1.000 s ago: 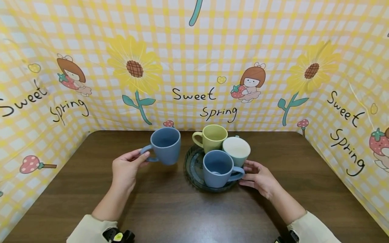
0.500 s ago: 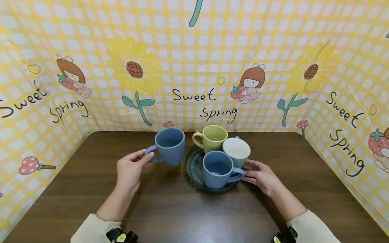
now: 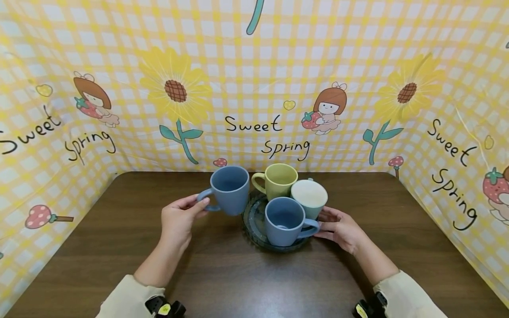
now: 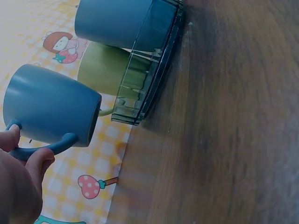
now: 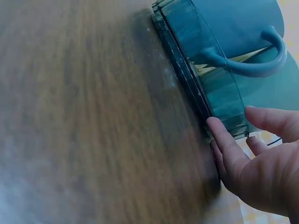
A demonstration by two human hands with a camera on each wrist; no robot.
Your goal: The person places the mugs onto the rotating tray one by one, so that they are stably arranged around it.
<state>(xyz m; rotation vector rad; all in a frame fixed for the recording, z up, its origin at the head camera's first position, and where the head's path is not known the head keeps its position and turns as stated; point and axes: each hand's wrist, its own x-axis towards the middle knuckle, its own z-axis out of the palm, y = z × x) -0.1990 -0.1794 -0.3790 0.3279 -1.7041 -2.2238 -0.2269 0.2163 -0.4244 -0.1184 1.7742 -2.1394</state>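
Note:
My left hand [image 3: 178, 221] pinches the handle of a blue mug [image 3: 232, 198], which is upright. In the left wrist view this mug [image 4: 51, 105] hangs above the table, beside the wall of a round see-through dark green tray [image 3: 249, 221]. Three mugs stand in the tray: a yellow-green mug [image 3: 274, 187] at the back, a pale mint mug [image 3: 314, 206] with a whitish inside at the right, and a second blue mug [image 3: 282, 234] in front, its handle to the right. Fairly straight fingers of my right hand [image 3: 343, 229] touch the tray's right side, at its base and rim.
A dark brown wooden table [image 3: 254, 282] lies under everything. Behind it and on both sides hangs a yellow checked cloth [image 3: 254, 79] printed with flowers and figures, close behind the mugs.
My left hand has carried the blue mug to the right, up to the tray's left edge. The right hand and the tray with its mugs stay nearly in place.

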